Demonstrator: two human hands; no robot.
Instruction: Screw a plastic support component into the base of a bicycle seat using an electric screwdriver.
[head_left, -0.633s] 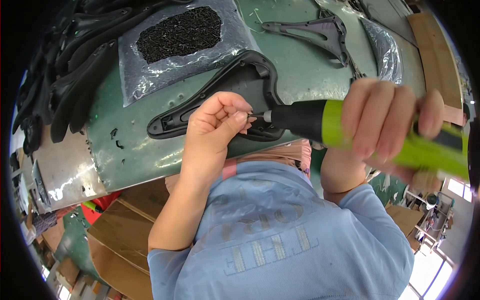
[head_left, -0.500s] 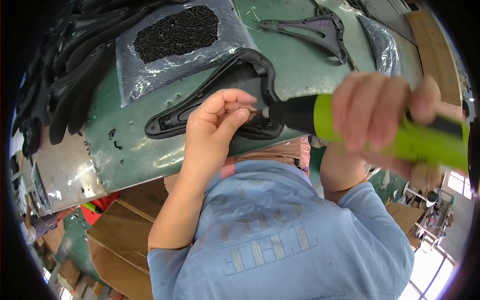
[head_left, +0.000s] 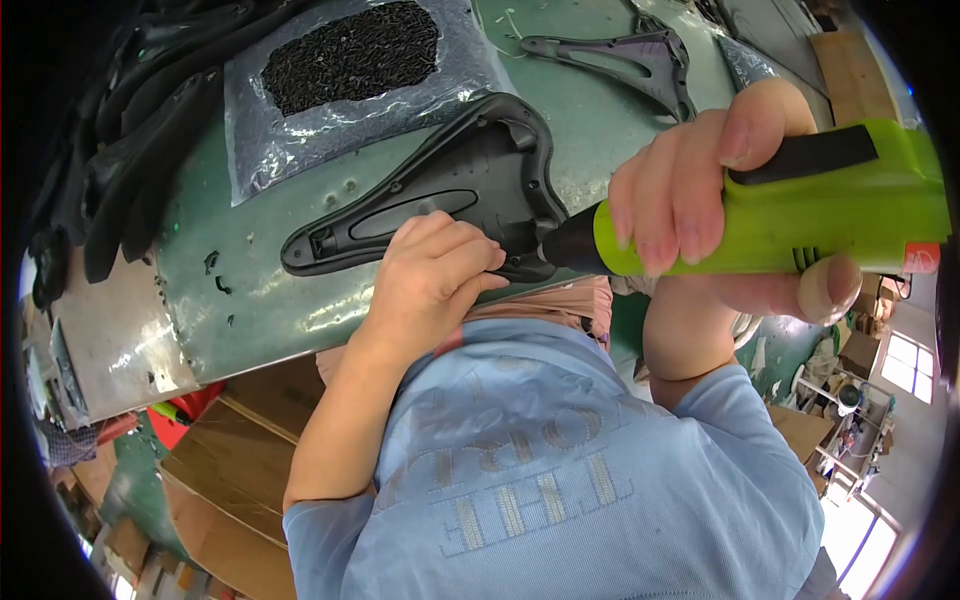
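Black parts: a pile of long, smooth pieces [head_left: 150,160] lying over one another at the far left of the green table [head_left: 270,260].
Metal sheet: a pale, shiny plate [head_left: 115,330] in front of the pile, bright with glare.
Scraps: a few small black bits [head_left: 221,286] on the green surface, well apart from the hands.
Box: brown cardboard [head_left: 230,460], below the table's near edge.
Bag: clear plastic [head_left: 275,150], lying flat behind the work, its top showing a heap of black screws [head_left: 350,55] (they look alike, though too small to tell in detail).
Shell: black, long-nosed [head_left: 490,180], lying hollow side up on the table near its front edge; the narrow end points left, the broad end right, with small round holes along the rim.
Left hand: back upward [head_left: 430,280], over the near side of the shell; fingers close together and curled, the thumb below the forefinger. Whether anything is pinched between the tips I cannot tell.
Shirt: light blue [head_left: 580,490], worn by the person, close to the table edge.
Frame: dark, with an open middle [head_left: 658,50], lying behind the shell, apart from it.
Driver: green and black [head_left: 830,200], its black nose aimed leftward at the shell's near broad corner, just beside the left fingertips; the contact point is hidden.
Right hand: wrapped firmly round the driver's body [head_left: 690,190], fingers pressed together over the green casing.
Shelf: a pale rack [head_left: 850,395] beyond the right arm, holding small items.
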